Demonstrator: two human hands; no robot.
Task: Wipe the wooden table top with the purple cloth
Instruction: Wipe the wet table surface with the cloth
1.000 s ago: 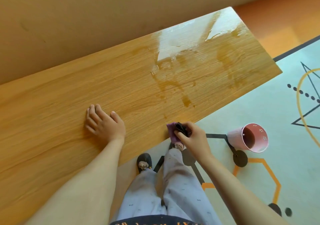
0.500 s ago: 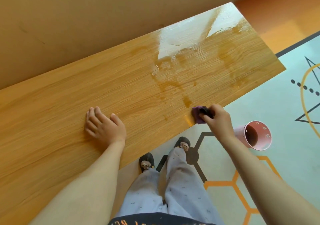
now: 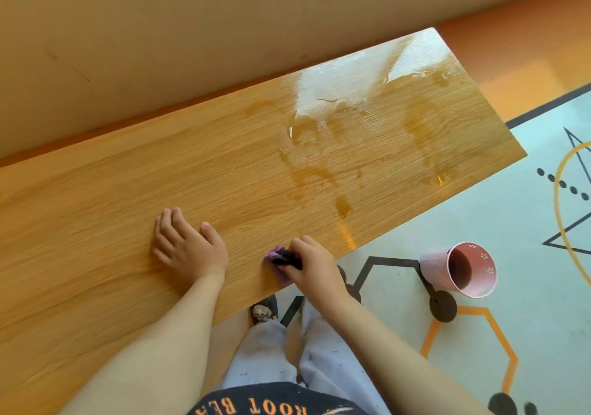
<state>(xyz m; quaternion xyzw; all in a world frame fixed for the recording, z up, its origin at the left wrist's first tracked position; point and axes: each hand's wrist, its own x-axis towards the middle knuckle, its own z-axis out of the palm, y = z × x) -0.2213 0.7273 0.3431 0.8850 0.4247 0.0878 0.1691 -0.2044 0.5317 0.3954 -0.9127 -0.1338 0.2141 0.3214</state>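
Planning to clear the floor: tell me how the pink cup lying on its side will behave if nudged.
Lying on its side, the pink tapered cup would probably roll, curving round its narrower base. Its thin rim suggests it is light, easily pushed.

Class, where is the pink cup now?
The pink cup sits on the patterned mat, lower right in the head view, just right of the right hand.

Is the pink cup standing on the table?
No, the pink cup lies on its side on the patterned floor mat, off the wooden table.
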